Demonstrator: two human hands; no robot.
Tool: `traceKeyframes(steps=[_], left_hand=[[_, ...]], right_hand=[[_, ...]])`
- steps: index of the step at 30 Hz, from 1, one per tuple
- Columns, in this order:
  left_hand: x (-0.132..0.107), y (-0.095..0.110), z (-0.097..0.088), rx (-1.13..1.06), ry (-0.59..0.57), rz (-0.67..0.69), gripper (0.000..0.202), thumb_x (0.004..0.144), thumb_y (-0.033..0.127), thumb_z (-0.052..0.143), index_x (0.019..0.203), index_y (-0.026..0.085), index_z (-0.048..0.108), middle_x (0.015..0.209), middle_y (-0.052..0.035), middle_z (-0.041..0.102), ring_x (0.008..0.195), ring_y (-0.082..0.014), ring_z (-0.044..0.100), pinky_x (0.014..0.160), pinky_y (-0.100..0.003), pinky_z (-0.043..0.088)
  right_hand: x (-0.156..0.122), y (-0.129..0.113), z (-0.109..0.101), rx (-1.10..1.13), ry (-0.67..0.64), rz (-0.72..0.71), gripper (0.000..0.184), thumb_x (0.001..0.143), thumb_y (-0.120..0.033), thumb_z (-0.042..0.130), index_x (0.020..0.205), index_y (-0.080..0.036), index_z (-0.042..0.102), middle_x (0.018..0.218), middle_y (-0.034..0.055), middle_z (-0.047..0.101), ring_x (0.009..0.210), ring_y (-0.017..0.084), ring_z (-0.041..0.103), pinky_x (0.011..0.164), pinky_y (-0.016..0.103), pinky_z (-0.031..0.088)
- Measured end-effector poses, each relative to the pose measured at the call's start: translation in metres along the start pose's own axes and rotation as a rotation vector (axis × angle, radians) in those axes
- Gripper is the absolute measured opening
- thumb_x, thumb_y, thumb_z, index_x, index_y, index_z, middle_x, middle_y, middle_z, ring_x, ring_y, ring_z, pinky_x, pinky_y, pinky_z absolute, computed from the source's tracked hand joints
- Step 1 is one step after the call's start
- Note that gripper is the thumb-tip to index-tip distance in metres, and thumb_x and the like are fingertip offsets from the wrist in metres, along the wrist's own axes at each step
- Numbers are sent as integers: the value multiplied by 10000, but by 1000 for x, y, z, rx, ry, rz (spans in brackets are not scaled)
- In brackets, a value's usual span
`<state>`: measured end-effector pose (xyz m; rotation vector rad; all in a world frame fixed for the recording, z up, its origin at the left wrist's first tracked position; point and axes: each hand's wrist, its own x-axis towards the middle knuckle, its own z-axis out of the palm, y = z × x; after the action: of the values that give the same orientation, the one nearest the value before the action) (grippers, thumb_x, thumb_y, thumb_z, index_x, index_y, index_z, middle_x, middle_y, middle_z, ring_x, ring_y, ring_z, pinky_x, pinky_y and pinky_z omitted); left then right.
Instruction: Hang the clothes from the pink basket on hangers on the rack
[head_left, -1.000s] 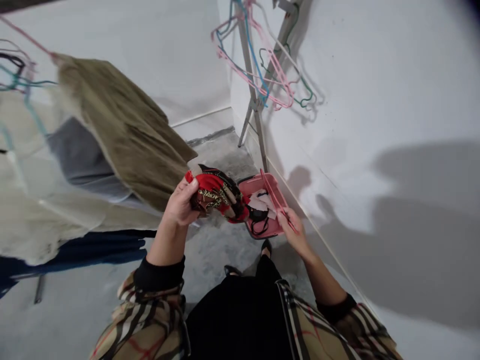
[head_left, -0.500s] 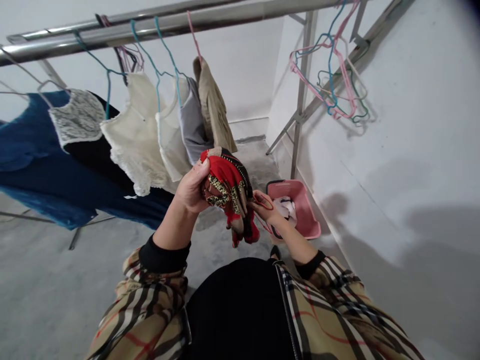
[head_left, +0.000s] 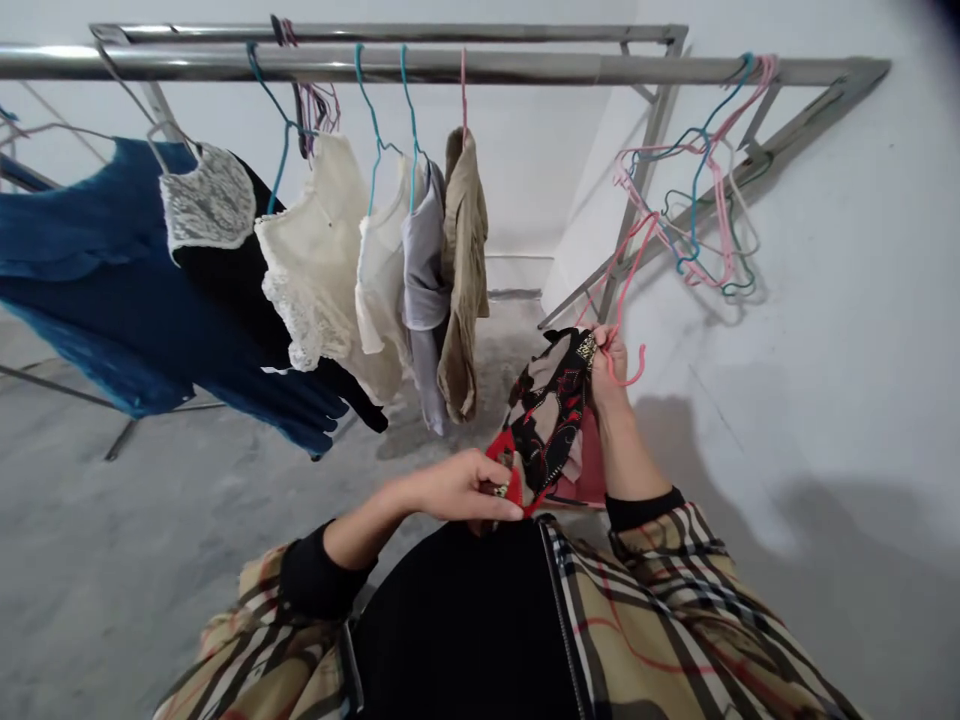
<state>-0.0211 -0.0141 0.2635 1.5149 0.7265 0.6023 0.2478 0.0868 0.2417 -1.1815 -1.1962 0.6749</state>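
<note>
A garment patterned in black, red and beige (head_left: pixel 551 400) is stretched between my two hands in front of my body. My left hand (head_left: pixel 469 485) pinches its lower red-edged end near my waist. Up at the other end, my right hand (head_left: pixel 611 370) is closed around the garment's edge together with a coral-pink hanger (head_left: pixel 631 280). The hanger's hook curls out below the right hand, while its frame points up toward the rack. Folds of cloth hide how far the hanger sits within the garment.
A metal rail (head_left: pixel 525 68) crosses overhead, bearing a blue garment (head_left: pixel 112 250), cream tops (head_left: pixel 315 240), a grey garment (head_left: pixel 426 250) and a khaki one (head_left: pixel 466 270). Bare hangers (head_left: pixel 697 190) hang by the right wall. Partly behind the cloth stands a pink basket (head_left: pixel 589 470).
The bunched garment has been spread out lengthwise. My right hand has risen with the hanger; my left hand has moved down and right toward my waist. The view has turned somewhat left.
</note>
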Motion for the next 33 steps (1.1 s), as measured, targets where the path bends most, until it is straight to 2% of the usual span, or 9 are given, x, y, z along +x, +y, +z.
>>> traceKeyframes(steps=[7,10,13,17,20,23,28,30,33], left_hand=[[42,-17,40,53,-3,3,310,921,364,558,1173,187,592,1223,-77,585,1053,-226,596,886,-400,530],[53,-22,41,79,10,8,289,925,364,552,1155,195,600,1215,-73,589,1046,-218,599,879,-386,532],[65,-26,28,104,41,19,244,886,396,601,1020,203,665,1053,-50,660,947,-194,623,822,-321,525],[87,-21,3,174,321,121,233,801,423,673,863,200,708,772,-15,674,711,-143,597,672,-236,464],[103,-9,-3,118,494,227,283,789,392,681,977,181,682,902,-41,680,712,-116,566,658,-217,443],[110,5,6,-85,372,250,381,754,383,721,1059,165,654,1015,-73,670,837,-135,587,738,-228,460],[112,12,21,-306,128,85,399,679,425,781,931,134,679,739,-2,633,634,-88,534,603,-199,430],[112,13,20,-341,136,42,379,674,429,785,883,131,681,685,22,598,567,-63,492,547,-184,401],[110,21,12,-416,274,54,344,701,434,764,862,146,668,704,26,607,573,-59,511,540,-176,405]], right_hand=[[8,-25,-1,266,-44,-36,406,747,-496,609,729,-245,291,991,19,586,918,200,601,691,326,494],[9,-35,-6,231,-35,-45,464,769,-604,571,716,-243,285,933,27,570,927,201,585,687,320,490],[8,-46,-12,147,-40,-5,467,832,-664,447,707,-247,279,904,42,547,896,193,568,672,320,479],[-1,-59,-16,204,-120,48,486,817,-679,465,712,-245,274,892,32,530,773,176,539,662,334,485],[-10,-66,-16,275,-210,78,547,736,-711,551,708,-244,268,890,28,521,712,164,516,618,324,481],[-17,-70,-14,319,-286,128,601,663,-728,615,703,-245,259,872,24,505,662,149,493,565,304,461],[-23,-70,-14,431,-449,171,646,611,-680,696,685,-246,223,846,5,485,578,115,432,491,267,403],[-25,-68,-18,436,-458,165,669,586,-670,719,672,-242,212,834,7,486,592,117,442,512,270,410],[-27,-66,-26,383,-447,172,676,537,-652,752,640,-234,230,832,25,513,655,136,483,515,258,409]])
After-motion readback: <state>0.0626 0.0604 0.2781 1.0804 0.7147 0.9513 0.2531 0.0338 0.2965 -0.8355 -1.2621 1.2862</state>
